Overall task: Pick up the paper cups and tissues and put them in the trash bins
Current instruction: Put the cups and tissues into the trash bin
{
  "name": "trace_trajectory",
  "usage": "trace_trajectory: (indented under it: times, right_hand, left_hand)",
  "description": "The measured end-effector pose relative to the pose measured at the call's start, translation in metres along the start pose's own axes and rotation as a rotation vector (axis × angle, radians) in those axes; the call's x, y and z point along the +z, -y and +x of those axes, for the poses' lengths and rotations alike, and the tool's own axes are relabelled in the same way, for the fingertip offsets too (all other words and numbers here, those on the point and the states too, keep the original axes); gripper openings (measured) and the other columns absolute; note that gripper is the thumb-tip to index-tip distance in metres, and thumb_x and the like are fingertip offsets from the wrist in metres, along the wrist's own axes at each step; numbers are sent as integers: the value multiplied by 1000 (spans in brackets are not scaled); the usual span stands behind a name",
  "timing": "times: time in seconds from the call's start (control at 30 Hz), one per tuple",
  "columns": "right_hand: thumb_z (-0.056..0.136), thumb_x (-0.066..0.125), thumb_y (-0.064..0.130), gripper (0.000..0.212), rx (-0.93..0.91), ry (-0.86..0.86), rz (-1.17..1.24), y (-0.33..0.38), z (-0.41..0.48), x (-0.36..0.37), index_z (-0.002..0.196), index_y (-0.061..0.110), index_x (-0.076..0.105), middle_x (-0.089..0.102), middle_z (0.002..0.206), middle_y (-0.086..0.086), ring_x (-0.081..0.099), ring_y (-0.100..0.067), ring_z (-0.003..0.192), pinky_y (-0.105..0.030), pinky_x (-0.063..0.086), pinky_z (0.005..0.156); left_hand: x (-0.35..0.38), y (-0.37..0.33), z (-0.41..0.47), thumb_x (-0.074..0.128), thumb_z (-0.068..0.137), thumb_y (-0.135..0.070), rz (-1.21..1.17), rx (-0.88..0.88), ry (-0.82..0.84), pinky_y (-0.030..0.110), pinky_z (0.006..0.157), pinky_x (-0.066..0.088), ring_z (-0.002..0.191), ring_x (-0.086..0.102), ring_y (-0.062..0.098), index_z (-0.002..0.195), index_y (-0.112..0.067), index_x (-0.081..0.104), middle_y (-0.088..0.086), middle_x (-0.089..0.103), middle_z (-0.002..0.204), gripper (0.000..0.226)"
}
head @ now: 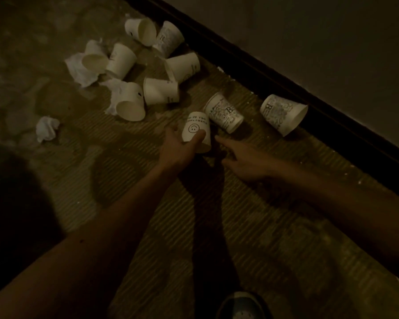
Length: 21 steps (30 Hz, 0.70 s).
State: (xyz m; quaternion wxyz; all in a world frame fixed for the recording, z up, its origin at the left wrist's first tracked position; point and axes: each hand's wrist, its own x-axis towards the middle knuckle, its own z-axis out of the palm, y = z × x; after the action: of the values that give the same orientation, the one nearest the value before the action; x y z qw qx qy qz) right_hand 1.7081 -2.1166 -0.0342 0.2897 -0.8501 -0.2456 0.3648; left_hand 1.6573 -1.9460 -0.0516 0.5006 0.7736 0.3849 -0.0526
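floor [251, 226]: dim, ridged, strewn with about 10 tipped paper cups and 3 crumpled tissues by the wall. no bin in view. left hand [180, 150] clamped on smiley cup [196, 131], thumb across its side. right hand [240, 164] spread, empty, nearing printed cup [224, 115]. cups likely light, crushable: grip sidewalls gently. tissue [47, 128]: soft, pinch anywhere.

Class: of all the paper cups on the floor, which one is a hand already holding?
The smiley-face cup: the left hand wraps it, thumb across its side. Every other cup lies untouched, including the patterned cup beside it.
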Motion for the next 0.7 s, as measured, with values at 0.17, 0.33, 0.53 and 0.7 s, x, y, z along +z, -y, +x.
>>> trace_trajectory:
  times: [0.17,0.33,0.53,0.7]
  right_hand:
    - [100,47,9,67,-61,47,123,-6,6,10,155,31,16,28,159,2,30,-17,143,-24,31,105]
    - [96,49,0,70,-141,-59,98,-19,1,21,154,28,21,24,159,4,25,-9,141,-11,24,103]
    - [84,67,3,81,-213,-166,49,-33,-10,27,148,37,31,32,150,11,32,3,125,0,32,83]
    - [60,78,54,94,-154,-144,202,-30,-26,34,140,51,29,31,144,14,44,-8,121,-26,50,87]
  left_hand:
    - [19,1,1,74,83,-42,-127,54,-30,40,86,56,111,58,20,141,-21,35,5,50,135,73]
    - [26,5,-11,70,87,-33,-264,104,-50,37,76,61,105,63,21,125,-32,47,-2,51,128,45]
    - [26,11,-31,68,88,-30,-492,-63,139,24,59,57,91,70,18,143,-36,38,3,52,128,63]
    - [39,22,-50,63,90,-41,-373,-50,210,19,56,54,76,70,1,121,-28,55,-3,64,107,34]
